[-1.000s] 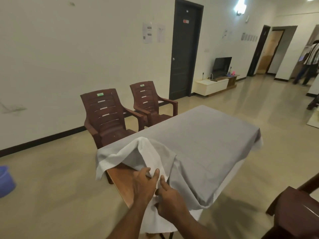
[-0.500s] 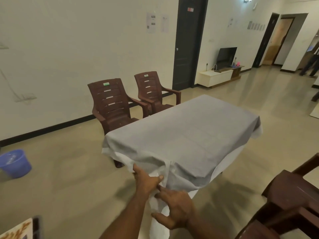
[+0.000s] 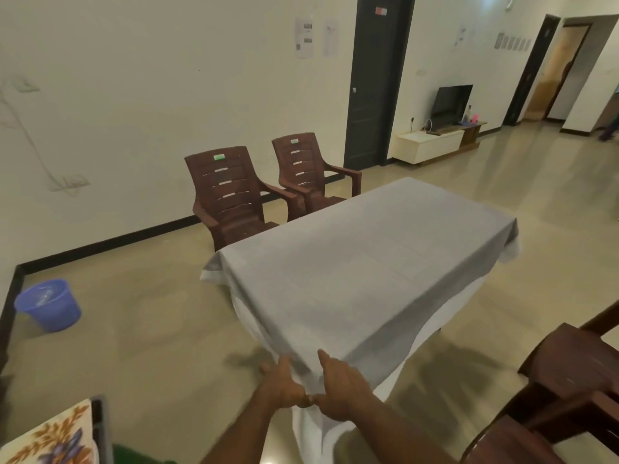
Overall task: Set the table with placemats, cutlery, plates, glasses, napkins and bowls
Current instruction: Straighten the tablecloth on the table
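A grey tablecloth (image 3: 361, 262) with a white underside covers the whole table in the middle of the head view. Its near corner hangs down in white folds. My left hand (image 3: 284, 385) and my right hand (image 3: 340, 385) both grip that near corner of the cloth, side by side, thumbs on top. No placemats, cutlery, plates, glasses, napkins or bowls are in view on the cloth.
Two brown plastic chairs (image 3: 231, 192) stand along the table's far left side. Another brown chair (image 3: 562, 390) stands at the near right. A blue bucket (image 3: 50, 304) sits on the floor at left. A floral-patterned surface (image 3: 50, 437) shows at bottom left.
The folded-back cloth corner that bared the wooden tabletop has been pulled down over the near edge. The cloth now lies flat, and both hands hold its near corner lower.
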